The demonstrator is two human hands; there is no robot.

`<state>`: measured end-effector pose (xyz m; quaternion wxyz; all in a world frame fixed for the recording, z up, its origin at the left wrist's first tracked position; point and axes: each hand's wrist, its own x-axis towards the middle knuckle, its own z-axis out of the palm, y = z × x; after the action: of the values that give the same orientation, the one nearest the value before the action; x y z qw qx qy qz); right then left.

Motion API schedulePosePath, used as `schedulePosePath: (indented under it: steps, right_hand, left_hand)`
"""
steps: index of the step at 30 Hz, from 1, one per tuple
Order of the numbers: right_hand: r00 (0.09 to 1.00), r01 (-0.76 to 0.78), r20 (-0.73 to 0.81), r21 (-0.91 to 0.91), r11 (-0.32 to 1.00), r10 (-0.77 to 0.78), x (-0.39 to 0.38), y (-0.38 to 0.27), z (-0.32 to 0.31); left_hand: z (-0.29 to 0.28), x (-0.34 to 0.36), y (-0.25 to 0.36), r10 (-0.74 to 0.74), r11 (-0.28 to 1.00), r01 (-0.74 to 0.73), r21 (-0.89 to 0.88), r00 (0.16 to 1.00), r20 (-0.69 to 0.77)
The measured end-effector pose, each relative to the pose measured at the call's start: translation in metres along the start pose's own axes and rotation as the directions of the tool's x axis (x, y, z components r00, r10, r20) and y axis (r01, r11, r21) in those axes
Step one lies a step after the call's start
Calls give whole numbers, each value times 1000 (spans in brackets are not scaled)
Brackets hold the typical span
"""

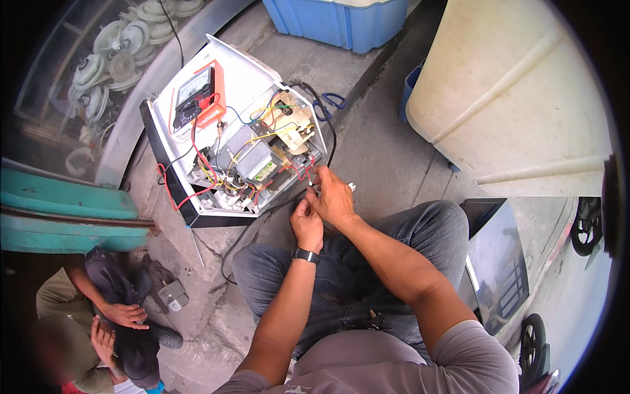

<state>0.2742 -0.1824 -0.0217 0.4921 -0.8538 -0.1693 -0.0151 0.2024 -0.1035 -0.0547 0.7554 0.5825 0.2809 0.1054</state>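
Note:
An opened microwave oven lies in front of me with its inner parts bare. Inside it are a grey transformer, a cream plastic fan housing and many coloured wires. At the near right corner, a thin red wire runs out to my fingers. My right hand is closed in a pinch on this wire. Just below, my left hand is closed too, its fingertips meeting those of the right; what it pinches is too small to make out. An orange analog multimeter rests on the white casing, its leads trailing into the parts.
Blue-handled scissors lie beyond the oven. A blue tub and a large cream container stand further off. At left are a glass case and a seated person. A dark panel lies at my right.

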Motion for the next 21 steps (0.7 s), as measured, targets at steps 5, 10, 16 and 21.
schedulePosePath:
  steps: [5,10,16,21]
  right_hand:
    - [995,-101,22,234,967,99,-1,4,8]
    - [964,-267,167,559,785,209,1,19,20]
    - [979,-201,136,547,813,150,3,21,21]
    - [990,-138,20,225,964,137,1,8,5]
  left_hand:
    - [5,-2,1,89,995,-89,-38,996,6]
    - [4,0,-3,123,992,-123,-23,992,-2]
    - [-3,5,-8,110,994,-109,27,994,-27]
    - [4,0,-3,106,993,-104,50,993,-43]
